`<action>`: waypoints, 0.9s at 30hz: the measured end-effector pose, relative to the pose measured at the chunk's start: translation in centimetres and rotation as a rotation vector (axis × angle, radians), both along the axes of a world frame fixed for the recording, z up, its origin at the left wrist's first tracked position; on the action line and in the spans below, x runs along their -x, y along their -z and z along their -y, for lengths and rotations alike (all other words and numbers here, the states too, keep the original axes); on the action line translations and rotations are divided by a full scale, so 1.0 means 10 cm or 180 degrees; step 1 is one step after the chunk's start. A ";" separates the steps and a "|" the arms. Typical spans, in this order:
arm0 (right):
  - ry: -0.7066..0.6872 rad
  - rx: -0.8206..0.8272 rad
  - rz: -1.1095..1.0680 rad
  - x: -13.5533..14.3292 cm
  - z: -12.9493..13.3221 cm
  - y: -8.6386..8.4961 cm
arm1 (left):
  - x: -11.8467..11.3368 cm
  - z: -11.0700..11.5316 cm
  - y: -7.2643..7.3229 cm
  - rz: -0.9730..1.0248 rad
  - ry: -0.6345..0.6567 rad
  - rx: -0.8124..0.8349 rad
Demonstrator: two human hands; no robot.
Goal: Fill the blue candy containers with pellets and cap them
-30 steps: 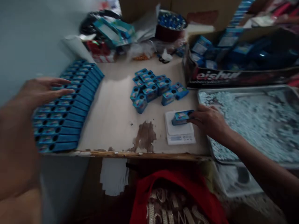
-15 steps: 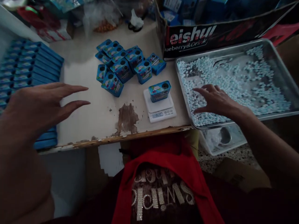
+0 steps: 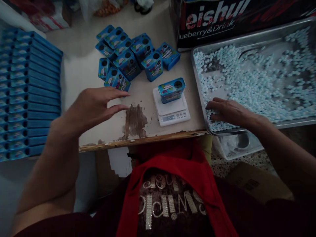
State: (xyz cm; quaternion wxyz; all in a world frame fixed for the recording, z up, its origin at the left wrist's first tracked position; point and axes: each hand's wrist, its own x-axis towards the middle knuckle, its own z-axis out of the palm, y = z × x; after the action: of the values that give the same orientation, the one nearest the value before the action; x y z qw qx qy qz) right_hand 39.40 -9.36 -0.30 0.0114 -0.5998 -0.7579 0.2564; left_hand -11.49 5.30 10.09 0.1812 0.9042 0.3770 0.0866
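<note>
A blue box of candy [image 3: 172, 91] stands on the white digital scale [image 3: 172, 112], whose display is lit. My left hand [image 3: 98, 107] hovers over the table to the left of the scale, thumb and fingers apart, holding nothing. Just beyond its fingertips is a loose group of blue candy boxes [image 3: 128, 64]. My right hand [image 3: 227, 112] reaches into the near left corner of the metal tray [image 3: 198, 89], touching the small pale blue candies [image 3: 249, 89]. A gap shows between its thumb and fingers; the tips are partly lost among the candies.
Tight rows of blue boxes [image 3: 32, 95] line the left side. A black printed carton [image 3: 209, 24] stands behind the tray. Brown worn patch [image 3: 135, 121] marks the table near its chipped front edge [image 3: 143, 140]. A clear plastic container [image 3: 232, 146] sits below the tray.
My left hand has moved right, toward the loose boxes, staying open. My right hand's thumb and fingers have drawn closer together among the candies. The camera view has tilted down.
</note>
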 end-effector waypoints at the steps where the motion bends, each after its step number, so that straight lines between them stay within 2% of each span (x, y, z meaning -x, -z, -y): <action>1: 0.0242 0.0039 -0.0186 0.00 -0.01 -0.01 | -0.07 0.01 0.07 0.0139 -0.0046 0.0102; 4: 0.1540 0.0389 -0.1119 -0.02 -0.09 -0.11 | -0.28 0.06 0.27 0.0519 -0.0190 0.0453; 7: 0.2939 0.0784 -0.2556 -0.01 -0.16 -0.28 | -0.46 0.12 0.43 0.0831 -0.0347 0.0784; 9: 0.3478 0.0933 -0.3311 0.03 -0.19 -0.35 | -0.55 0.14 0.50 0.0994 -0.0420 0.0941; 11: 0.3655 0.1041 -0.3663 0.06 -0.20 -0.35 | -0.60 0.15 0.55 0.1099 -0.0457 0.1082; 15: 0.3453 0.1127 -0.3792 0.09 -0.22 -0.22 | -0.60 0.13 0.60 0.1220 -0.0457 0.1264; 17: 0.3252 0.1122 -0.3858 0.16 -0.25 -0.24 | -0.58 0.12 0.63 0.1258 -0.0504 0.1344; 19: 0.2981 0.0996 -0.3964 0.31 -0.31 -0.38 | -0.56 0.11 0.65 0.1283 -0.0616 0.1416; 21: 0.2643 0.0859 -0.4119 0.52 -0.42 -0.58 | -0.56 0.10 0.66 0.1324 -0.0694 0.1460; 24: 0.2067 0.0775 -0.4205 0.86 -0.63 -0.86 | -0.61 0.11 0.63 0.1446 -0.0629 0.1397; 27: 0.1631 0.0630 -0.3871 1.10 -0.83 -0.97 | -0.78 0.11 0.58 0.1559 -0.0552 0.1043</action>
State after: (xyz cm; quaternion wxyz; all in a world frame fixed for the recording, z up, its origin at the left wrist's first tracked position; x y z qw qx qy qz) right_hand 28.38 -1.01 9.39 0.4422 -0.5077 -0.4228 0.6066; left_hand -3.72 4.18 4.27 0.4021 0.7795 0.4068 0.2552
